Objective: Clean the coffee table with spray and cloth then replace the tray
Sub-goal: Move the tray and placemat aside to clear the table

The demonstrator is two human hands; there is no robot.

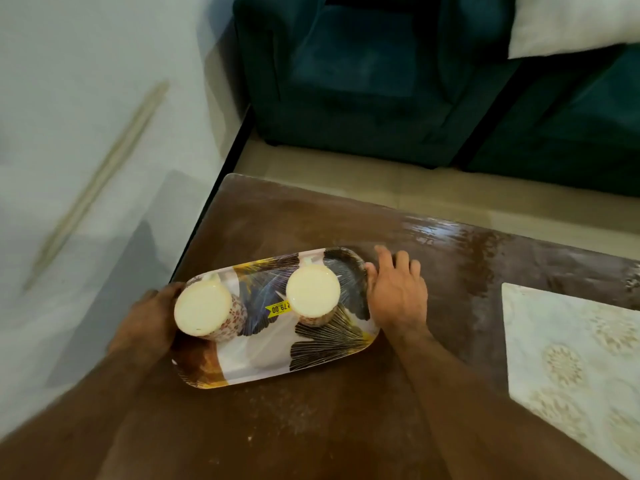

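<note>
A long oval tray (263, 362) with a leaf pattern and a yellow price sticker lies on the brown coffee table (311, 427), near its left edge. Two floral cups stand on it, one at the left end (204, 311) and one near the middle (312, 292). My left hand (149, 320) grips the tray's left end, partly hidden behind the left cup. My right hand (398, 292) holds the tray's right end, thumb on the rim, fingers spread down on the table side. No spray bottle or cloth is visible.
A pale patterned mat (571, 362) lies on the table at the right. The tabletop shines wet at the far right. A dark teal sofa (363, 81) with a white cushion (568, 22) stands beyond the table. A wall is at the left.
</note>
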